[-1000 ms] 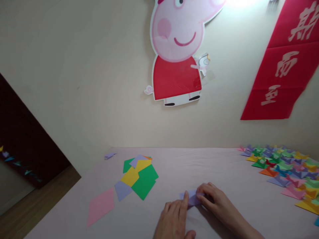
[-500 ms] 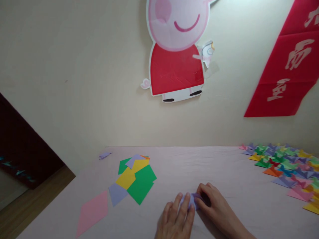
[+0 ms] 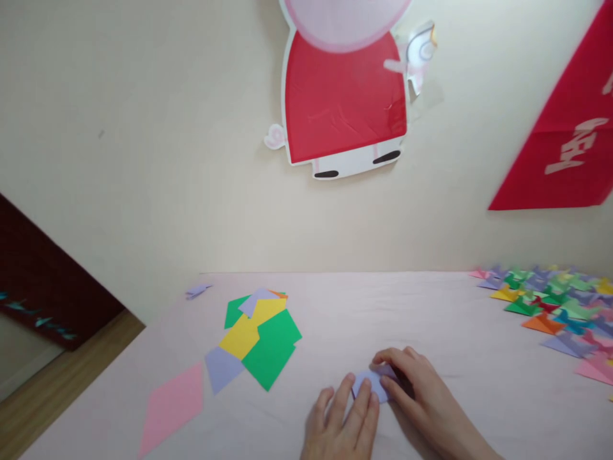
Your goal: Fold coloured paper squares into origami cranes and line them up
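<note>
A small folded lavender paper [image 3: 371, 385] lies on the tabletop between my two hands. My left hand [image 3: 342, 418] rests with its fingers stretched out, the tips pressing the paper's left part down. From the right, my right hand [image 3: 416, 390] pinches the paper's right end between thumb and forefinger. That end is partly hidden beneath the fingers, so its exact fold does not show.
Loose sheets, including a green sheet [image 3: 271, 358], a yellow sheet [image 3: 241, 338] and a pink sheet [image 3: 173, 402], lie on the left. A small folded purple piece [image 3: 198, 291] sits behind them. Rows of folded paper figures [image 3: 543, 322] fill the right side. A wall borders the back.
The right hand's fingers have spread a little, and more of the lavender paper shows, lying flatter. My left hand stays pressed on it. The view has tilted slightly downward.
</note>
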